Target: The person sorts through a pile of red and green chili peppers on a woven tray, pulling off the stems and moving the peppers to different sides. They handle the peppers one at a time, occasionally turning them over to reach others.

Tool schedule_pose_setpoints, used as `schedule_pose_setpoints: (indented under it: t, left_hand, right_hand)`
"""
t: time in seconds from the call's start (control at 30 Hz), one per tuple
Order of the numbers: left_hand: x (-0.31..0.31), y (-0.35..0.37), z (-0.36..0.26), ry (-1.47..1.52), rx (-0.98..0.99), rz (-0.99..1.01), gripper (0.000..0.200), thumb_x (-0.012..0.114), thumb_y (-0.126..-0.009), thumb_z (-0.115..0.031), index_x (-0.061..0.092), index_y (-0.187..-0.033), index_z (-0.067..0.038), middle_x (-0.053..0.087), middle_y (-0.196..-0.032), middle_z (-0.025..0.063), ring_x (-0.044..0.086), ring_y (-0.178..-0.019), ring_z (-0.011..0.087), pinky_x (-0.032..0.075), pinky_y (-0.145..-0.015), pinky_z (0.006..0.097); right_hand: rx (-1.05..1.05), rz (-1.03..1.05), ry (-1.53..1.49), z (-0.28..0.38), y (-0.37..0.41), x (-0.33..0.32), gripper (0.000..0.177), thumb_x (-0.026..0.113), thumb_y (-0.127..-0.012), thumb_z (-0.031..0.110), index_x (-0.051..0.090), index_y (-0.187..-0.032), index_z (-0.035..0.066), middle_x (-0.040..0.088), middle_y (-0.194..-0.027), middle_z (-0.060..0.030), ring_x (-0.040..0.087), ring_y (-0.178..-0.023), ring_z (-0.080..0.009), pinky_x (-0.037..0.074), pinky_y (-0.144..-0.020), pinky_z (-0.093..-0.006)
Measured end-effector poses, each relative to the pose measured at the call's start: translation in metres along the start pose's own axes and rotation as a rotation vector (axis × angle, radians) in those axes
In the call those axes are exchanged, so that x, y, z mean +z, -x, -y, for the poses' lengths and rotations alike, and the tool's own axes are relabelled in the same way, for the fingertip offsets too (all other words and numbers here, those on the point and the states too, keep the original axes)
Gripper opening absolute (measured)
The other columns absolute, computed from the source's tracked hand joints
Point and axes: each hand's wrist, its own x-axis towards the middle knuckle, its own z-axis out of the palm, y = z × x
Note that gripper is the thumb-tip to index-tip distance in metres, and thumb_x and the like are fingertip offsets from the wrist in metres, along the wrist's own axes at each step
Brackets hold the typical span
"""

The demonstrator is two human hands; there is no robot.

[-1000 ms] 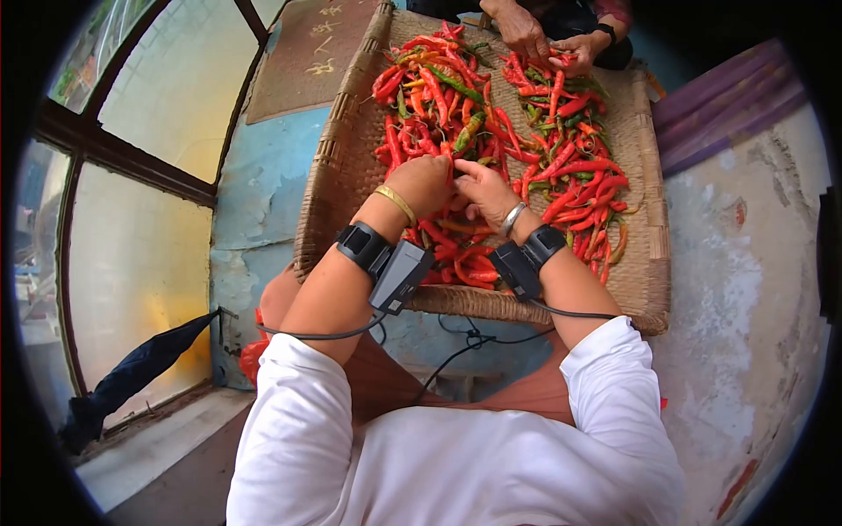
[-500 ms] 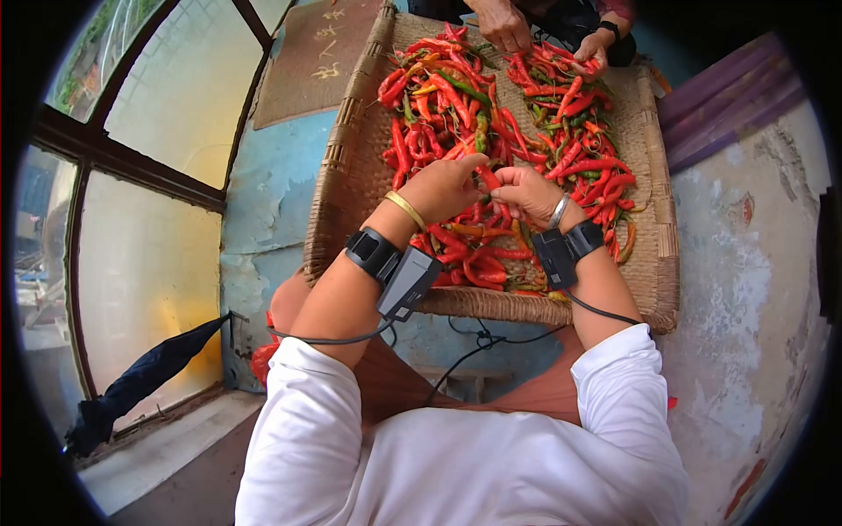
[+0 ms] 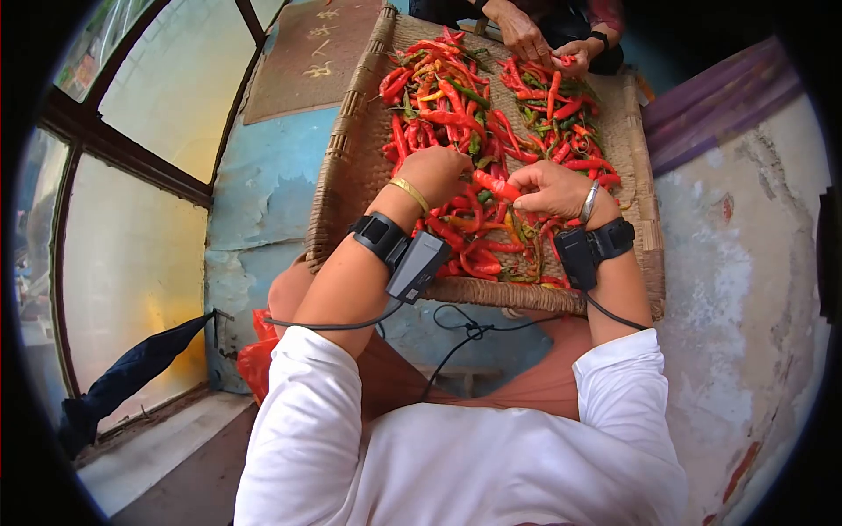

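Observation:
A red chili pepper [image 3: 495, 186] is pinched between the thumb and fingers of my right hand [image 3: 561, 191], above the piled peppers. My left hand [image 3: 436, 178] is closed just left of that pepper, its fingertips close to the pepper's left end; what they hold is hidden behind the hand. Under both hands lies a heap of red chili peppers [image 3: 445, 111], with some green and orange ones mixed in. The heap rests in a large woven basket tray [image 3: 338, 162].
Across the tray, another person's hands [image 3: 524, 37] hold a small red pepper over a second heap of chilies [image 3: 574, 131]. Black cables [image 3: 474, 331] hang below the tray's near rim. A folded dark umbrella [image 3: 140, 373] hangs by the window at left. A red plastic bag [image 3: 254, 358] is beside my leg.
My right hand has moved right, away from my left, with the red pepper now more exposed between them. The other person's hands have come closer together. The view has shifted slightly.

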Motion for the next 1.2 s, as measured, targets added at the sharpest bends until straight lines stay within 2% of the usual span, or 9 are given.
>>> schedule_pose_setpoints:
  t: [0.1,0.3,0.53,0.77,0.87,1.0,1.07,1.13,1.2]
  left_hand:
    - [-0.014,0.0,-0.012,-0.037,-0.128,-0.052,0.019,0.061,-0.071,-0.021,0.061,-0.086,-0.011,0.06,-0.077,0.0116,0.058,-0.076,0.0272,0.046,-0.066,0.0371]
    - [-0.018,-0.002,-0.011,-0.078,-0.066,-0.791,0.012,0.061,-0.072,-0.015,0.061,-0.084,-0.012,0.058,-0.087,0.0064,0.058,-0.078,0.0241,0.047,-0.065,0.0338]
    - [-0.017,-0.005,-0.016,0.218,-0.058,-0.608,0.014,0.06,-0.073,-0.008,0.06,-0.087,-0.009,0.061,-0.076,0.0083,0.06,-0.068,0.0247,0.048,-0.059,0.0314]
    - [-0.021,-0.007,-0.021,0.284,-0.194,-0.753,0.036,0.058,-0.074,-0.007,0.051,-0.109,-0.011,0.061,-0.071,0.0081,0.059,-0.06,0.0218,0.045,-0.054,0.0311]
    - [-0.017,-0.007,-0.014,0.164,-0.226,-0.609,0.035,0.058,-0.075,-0.013,0.048,-0.108,-0.009,0.06,-0.072,0.0086,0.059,-0.065,0.027,0.046,-0.057,0.0369]
    - [-0.019,-0.005,-0.014,0.131,-0.309,-0.441,0.03,0.055,-0.076,-0.017,0.051,-0.104,-0.009,0.06,-0.075,0.0106,0.059,-0.073,0.0284,0.047,-0.061,0.038]
    - [-0.011,-0.003,-0.006,0.001,-0.313,-0.304,0.029,0.055,-0.076,-0.017,0.052,-0.103,-0.009,0.06,-0.08,0.0114,0.059,-0.075,0.0288,0.047,-0.063,0.0386]
    - [-0.007,0.0,-0.004,-0.125,-0.32,-0.158,0.028,0.055,-0.076,-0.018,0.052,-0.103,-0.009,0.059,-0.085,0.0122,0.059,-0.078,0.0291,0.048,-0.065,0.0392]
    - [-0.006,0.001,-0.006,-0.142,-0.328,0.108,0.034,0.056,-0.076,-0.021,0.052,-0.108,-0.012,0.056,-0.093,0.0143,0.056,-0.084,0.0306,0.046,-0.07,0.0407]
  right_hand:
    - [-0.012,-0.044,0.069,0.009,0.001,-0.017,0.009,0.056,-0.072,0.009,0.057,-0.08,0.003,0.053,-0.065,-0.0012,0.047,-0.057,-0.0092,0.038,-0.053,-0.0233]
    - [-0.262,-0.399,0.452,-0.006,-0.034,-0.017,0.014,0.059,-0.068,0.007,0.057,-0.08,0.002,0.054,-0.069,-0.0098,0.054,-0.064,-0.0199,0.042,-0.06,-0.0294]
    - [-0.393,-0.392,-0.15,-0.032,-0.057,0.02,0.019,0.063,-0.076,0.018,0.057,-0.085,0.002,0.053,-0.073,-0.0003,0.05,-0.063,-0.0088,0.042,-0.058,-0.0241]
    - [-0.084,-0.282,-0.456,-0.046,-0.044,-0.005,0.016,0.054,-0.083,0.017,0.054,-0.091,0.003,0.06,-0.067,-0.0025,0.056,-0.05,-0.0062,0.043,-0.041,-0.0161]
    - [-0.086,-0.305,-0.575,-0.065,-0.046,-0.018,0.027,0.054,-0.083,0.018,0.05,-0.103,0.0,0.06,-0.073,-0.0055,0.057,-0.054,-0.0076,0.045,-0.043,-0.0175]
    - [-0.319,-0.776,-1.039,-0.063,-0.061,-0.017,0.059,0.056,-0.082,0.02,0.027,-0.125,-0.009,0.058,-0.084,-0.0101,0.057,-0.073,-0.0118,0.049,-0.061,-0.0237]
    - [-0.228,-0.749,-0.889,-0.066,-0.065,-0.012,0.06,0.057,-0.081,0.02,0.028,-0.126,-0.006,0.057,-0.09,-0.0102,0.056,-0.082,-0.0115,0.047,-0.067,-0.0247]
    - [-0.096,-0.38,-0.252,-0.061,-0.076,0.0,0.057,0.058,-0.078,0.018,0.033,-0.127,0.003,0.054,-0.096,-0.0095,0.056,-0.084,-0.0148,0.046,-0.069,-0.027]
    - [-0.264,-0.561,0.363,-0.055,-0.085,0.02,0.051,0.058,-0.074,0.015,0.041,-0.122,0.021,0.051,-0.1,-0.0134,0.055,-0.084,-0.0317,0.045,-0.073,-0.0383]
